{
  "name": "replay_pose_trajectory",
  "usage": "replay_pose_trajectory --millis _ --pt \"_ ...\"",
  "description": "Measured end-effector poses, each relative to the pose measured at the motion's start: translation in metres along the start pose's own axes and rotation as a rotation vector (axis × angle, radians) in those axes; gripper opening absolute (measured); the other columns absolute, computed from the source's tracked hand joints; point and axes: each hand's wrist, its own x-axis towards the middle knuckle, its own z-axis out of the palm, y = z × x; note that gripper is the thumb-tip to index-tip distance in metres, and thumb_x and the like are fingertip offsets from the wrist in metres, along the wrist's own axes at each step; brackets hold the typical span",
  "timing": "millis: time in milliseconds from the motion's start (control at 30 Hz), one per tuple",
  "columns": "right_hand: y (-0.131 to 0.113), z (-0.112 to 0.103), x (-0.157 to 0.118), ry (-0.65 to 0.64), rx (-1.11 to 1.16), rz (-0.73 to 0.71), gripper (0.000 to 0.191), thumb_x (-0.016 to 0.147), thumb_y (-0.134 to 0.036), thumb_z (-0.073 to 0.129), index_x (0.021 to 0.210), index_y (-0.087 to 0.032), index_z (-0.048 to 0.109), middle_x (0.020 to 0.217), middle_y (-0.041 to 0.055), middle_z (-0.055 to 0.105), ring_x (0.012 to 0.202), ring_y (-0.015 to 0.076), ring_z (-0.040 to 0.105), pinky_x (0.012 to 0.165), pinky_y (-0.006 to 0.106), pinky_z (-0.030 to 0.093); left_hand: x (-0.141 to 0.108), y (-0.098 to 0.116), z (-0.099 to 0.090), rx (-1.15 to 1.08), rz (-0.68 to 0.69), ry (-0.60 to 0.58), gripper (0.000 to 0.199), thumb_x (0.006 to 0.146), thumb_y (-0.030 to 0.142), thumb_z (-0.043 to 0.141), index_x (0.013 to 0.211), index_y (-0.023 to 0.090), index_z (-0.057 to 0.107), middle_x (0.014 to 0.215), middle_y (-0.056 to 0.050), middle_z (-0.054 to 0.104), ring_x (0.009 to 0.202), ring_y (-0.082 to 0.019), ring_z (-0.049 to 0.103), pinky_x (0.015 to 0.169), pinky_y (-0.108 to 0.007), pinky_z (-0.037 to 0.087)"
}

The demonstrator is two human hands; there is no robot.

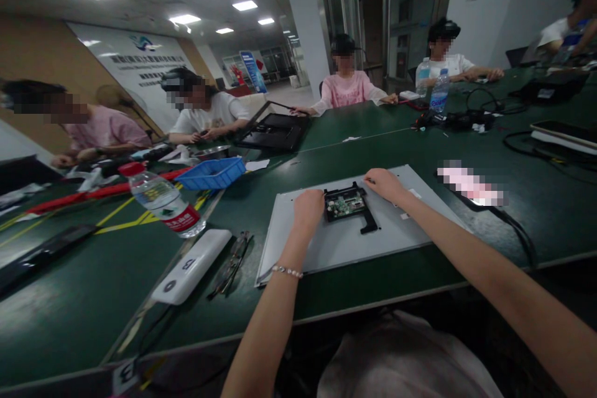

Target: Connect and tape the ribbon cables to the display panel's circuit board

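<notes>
A black frame holds a green circuit board — hands curled beside it, whether pinching anything I can't tell.

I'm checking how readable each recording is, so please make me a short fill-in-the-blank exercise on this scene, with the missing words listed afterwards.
1. The bracelet is on the person's ____ wrist.
2. A circuit board sits in a ____ frame between the left hand and the right hand.
3. The water bottle beside the blue tray has a ____ cap.
4. The gray panel lies on a ____ table.

Missing words: left; black; red; green.
</notes>
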Motion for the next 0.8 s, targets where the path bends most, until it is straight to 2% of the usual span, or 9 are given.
replay_pose_trajectory --millis 167,333,400,467,567,667,800 --pt "-0.001 0.0 -0.001 0.051 0.026 -0.008 0.017 0.091 -0.021 0.053 0.09 -0.016 0.069 0.097 0.0082 0.07 0.093 0.0201 0.063 0.081 0.027 0.043 -0.001 0.009 0.001 -0.001 0.029 -0.015 0.036 0.094 0.026 0.037 0.093 0.015 0.072 0.091 -0.015 0.071 0.09 -0.027 0.067 0.078 -0.033 0.048" --pt "-0.009 -0.003 0.003 0.12 0.072 0.022 0.018 0.094 -0.022 0.049 0.096 -0.017 0.067 0.095 0.0066 0.071 0.089 0.0189 0.064 0.077 0.025 0.042 -0.009 0.016 -0.004 -0.096 0.053 -0.077 0.046 0.098 0.041 0.032 0.095 0.013 0.069 0.093 -0.015 0.071 0.091 -0.025 0.066 0.078 -0.031 0.047" --pt "-0.016 -0.005 0.005 0.096 0.067 0.032 0.019 0.096 -0.023 0.047 0.098 -0.017 0.065 0.092 0.0065 0.072 0.086 0.0186 0.065 0.074 0.025 0.041 -0.015 0.023 -0.003 -0.125 0.059 -0.104 0.052 0.097 0.05 0.031 0.101 0.011 0.065 0.098 -0.016 0.069 0.094 -0.026 0.065 0.079 -0.031 0.047" --pt "-0.025 -0.007 0.009 0.068 0.036 0.024 0.019 0.097 -0.024 0.046 0.101 -0.018 0.063 0.089 0.0067 0.072 0.083 0.0187 0.065 0.071 0.024 0.04 -0.021 0.031 0.001 -0.115 0.054 -0.078 0.057 0.094 0.057 0.034 0.109 0.009 0.06 0.109 -0.019 0.065 0.101 -0.029 0.062 0.082 -0.034 0.047" --pt "-0.039 -0.005 0.015 0.032 -0.04 -0.017 0.02 0.098 -0.026 0.044 0.104 -0.018 0.061 0.089 0.0072 0.071 0.082 0.0191 0.065 0.068 0.024 0.038 -0.027 0.04 0.007 -0.077 0.013 -0.038 0.06 0.094 0.058 0.034 0.116 0.007 0.056 0.123 -0.023 0.057 0.113 -0.032 0.055 0.088 -0.04 0.045" --pt "-0.047 0.001 0.02 -0.029 -0.111 -0.08 0.021 0.098 -0.027 0.045 0.104 -0.018 0.062 0.09 0.0084 0.071 0.084 0.02 0.065 0.068 0.025 0.038 -0.029 0.044 0.009 -0.058 -0.012 -0.031 0.061 0.094 0.058 0.033 0.117 0.006 0.055 0.124 -0.024 0.055 0.115 -0.034 0.053 0.09 -0.042 0.044" --pt "-0.044 0.008 0.023 -0.116 -0.117 -0.142 0.022 0.096 -0.027 0.048 0.096 -0.019 0.069 0.094 0.0082 0.072 0.089 0.0208 0.065 0.07 0.025 0.039 -0.027 0.044 0.007 -0.053 -0.013 -0.041 0.062 0.094 0.058 0.032 0.118 0.006 0.055 0.122 -0.023 0.056 0.113 -0.033 0.054 0.09 -0.041 0.044"
